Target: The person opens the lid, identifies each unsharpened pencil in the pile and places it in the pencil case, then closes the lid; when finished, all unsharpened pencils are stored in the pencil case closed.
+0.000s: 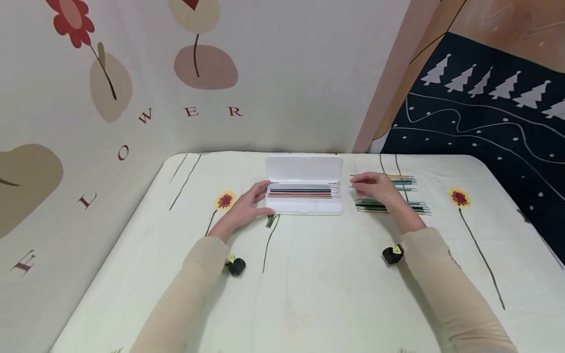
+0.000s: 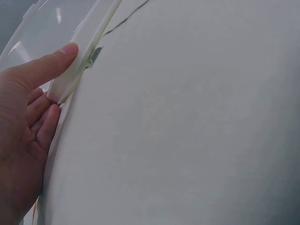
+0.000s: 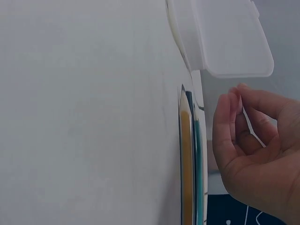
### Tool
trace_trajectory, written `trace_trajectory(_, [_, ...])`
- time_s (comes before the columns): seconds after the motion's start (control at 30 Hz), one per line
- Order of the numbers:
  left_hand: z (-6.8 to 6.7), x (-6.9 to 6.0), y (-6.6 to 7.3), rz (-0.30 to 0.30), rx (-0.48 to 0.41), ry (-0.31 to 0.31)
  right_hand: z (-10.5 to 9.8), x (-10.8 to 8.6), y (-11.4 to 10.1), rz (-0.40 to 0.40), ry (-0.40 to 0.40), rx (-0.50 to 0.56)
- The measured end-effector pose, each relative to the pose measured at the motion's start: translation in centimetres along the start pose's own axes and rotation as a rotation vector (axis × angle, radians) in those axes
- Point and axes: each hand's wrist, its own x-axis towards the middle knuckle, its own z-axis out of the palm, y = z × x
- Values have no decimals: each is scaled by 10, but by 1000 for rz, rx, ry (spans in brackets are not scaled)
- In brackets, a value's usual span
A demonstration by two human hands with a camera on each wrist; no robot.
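Observation:
A white pencil case [image 1: 304, 207] lies with its lid [image 1: 304, 169] raised at the back; several pencils [image 1: 302, 193] lie inside. My left hand [image 1: 247, 203] grips its left end. In the left wrist view, the thumb [image 2: 65, 52] presses on the rim and the other fingers are at the corner. To the right of the case, my right hand [image 1: 375, 187] is over the far group of pencils [image 1: 406, 182], its bent fingertips close together. The right wrist view shows no pencil clearly between those fingertips [image 3: 222, 105]; contact with the pencils below is hidden.
A nearer group of pencils [image 1: 393, 207] lies just in front of the right hand, points toward the case. A light cloth [image 1: 309, 279] printed with flowers covers the table. Behind it rises a patterned fabric backdrop [image 1: 287, 98], dark blue at the right [image 1: 468, 113].

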Motion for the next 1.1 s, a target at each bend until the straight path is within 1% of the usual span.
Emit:
trace_trajectory(0.2, [1, 0, 1, 3, -1, 2, -13, -6, 4, 9, 15, 25])
trace_trajectory(0.3, [1, -1, 0, 9, 0, 4, -20, -9, 7, 2, 22, 36])
trace_trajectory(0.53, [1, 0, -1, 7, 2, 9, -39, -17, 14, 24, 61, 35])
trace_trajectory(0.67, [1, 0, 0, 10, 5, 10, -50, -20, 19, 37, 85, 54])
trace_trajectory(0.77, [1, 0, 0, 12, 6, 9, -58, -24, 24, 35, 100, 51])
trace_trajectory(1.0, [1, 1, -1, 26, 1, 4, -79, -37, 36, 55, 152, -15])
trace_trajectory(1.1, [2, 1, -1, 25, 2, 3, -87, -44, 41, 57, 164, -15])
